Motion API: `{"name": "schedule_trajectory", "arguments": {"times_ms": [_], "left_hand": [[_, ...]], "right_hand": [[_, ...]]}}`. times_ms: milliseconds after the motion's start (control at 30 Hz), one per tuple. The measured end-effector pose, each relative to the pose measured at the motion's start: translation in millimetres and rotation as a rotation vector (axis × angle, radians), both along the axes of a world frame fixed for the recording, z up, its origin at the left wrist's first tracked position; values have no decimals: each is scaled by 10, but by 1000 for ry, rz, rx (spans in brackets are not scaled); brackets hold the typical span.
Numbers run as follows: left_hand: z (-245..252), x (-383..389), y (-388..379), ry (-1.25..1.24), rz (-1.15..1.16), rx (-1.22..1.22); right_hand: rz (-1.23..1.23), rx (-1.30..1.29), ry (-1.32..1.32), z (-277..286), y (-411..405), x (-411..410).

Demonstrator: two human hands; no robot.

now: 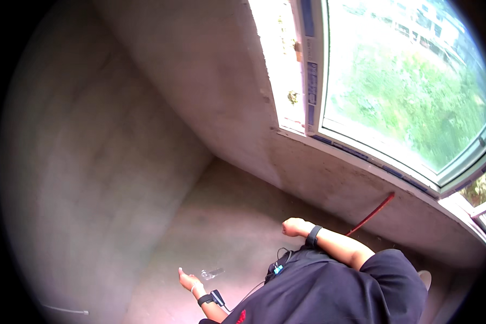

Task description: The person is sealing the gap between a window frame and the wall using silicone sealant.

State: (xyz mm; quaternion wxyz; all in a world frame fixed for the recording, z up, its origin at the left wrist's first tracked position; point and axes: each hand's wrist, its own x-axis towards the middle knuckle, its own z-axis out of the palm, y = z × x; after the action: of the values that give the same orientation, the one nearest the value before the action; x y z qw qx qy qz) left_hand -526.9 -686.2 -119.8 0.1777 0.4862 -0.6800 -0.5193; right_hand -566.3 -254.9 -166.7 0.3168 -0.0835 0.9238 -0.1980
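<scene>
My left hand (189,281) hangs at the lower left with one digit raised; nothing shows in it. Its wrist carries a pale band and a black strap with a small box, from which a cable runs to my dark clothing. Beside that hand a clear plastic object (212,273), perhaps a bottle, lies on the floor. My right hand (293,227) is curled at waist height near the wall below the window, with no object visible in it and a black strap on its wrist. Cables and a small blue item (278,269) sit at my waist.
A red pipe or rod (372,213) slants from the low wall towards the floor. Above is a window with a light frame (318,81) bearing blue printed film, its large pane standing at an angle. Bare plaster walls (105,141) meet in a corner. A white strip (67,310) lies at lower left.
</scene>
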Motion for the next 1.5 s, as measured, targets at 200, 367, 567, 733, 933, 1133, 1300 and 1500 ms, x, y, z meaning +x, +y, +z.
{"name": "schedule_trajectory", "arguments": {"times_ms": [200, 367, 567, 733, 933, 1133, 1300, 1500], "left_hand": [[-353, -294, -266, -391, -704, -721], [-387, -545, 773, -274, -1154, -477], [-148, -705, 2493, -150, -1728, -375], [259, -704, 3462, -42, -2033, -501], [415, -631, 4044, -30, -2160, -558], [395, -502, 4330, -209, -2281, -653], [334, -436, 4500, -255, -2350, -667], [301, -307, 4622, -327, -2345, -698]], "right_hand": [[-233, -180, 130, 247, 494, -42], [-844, -271, 501, 559, 1330, 199], [-1576, -626, 746, 485, 2270, 1160], [-1853, -601, 942, 373, 2685, 1822], [-2023, -639, 1054, 539, 3060, 2153], [-2041, -997, 987, 703, 3239, 2108], [-2083, -1051, 1074, 805, 3178, 2026], [-2153, -1091, 1039, 830, 3189, 1977]]}}
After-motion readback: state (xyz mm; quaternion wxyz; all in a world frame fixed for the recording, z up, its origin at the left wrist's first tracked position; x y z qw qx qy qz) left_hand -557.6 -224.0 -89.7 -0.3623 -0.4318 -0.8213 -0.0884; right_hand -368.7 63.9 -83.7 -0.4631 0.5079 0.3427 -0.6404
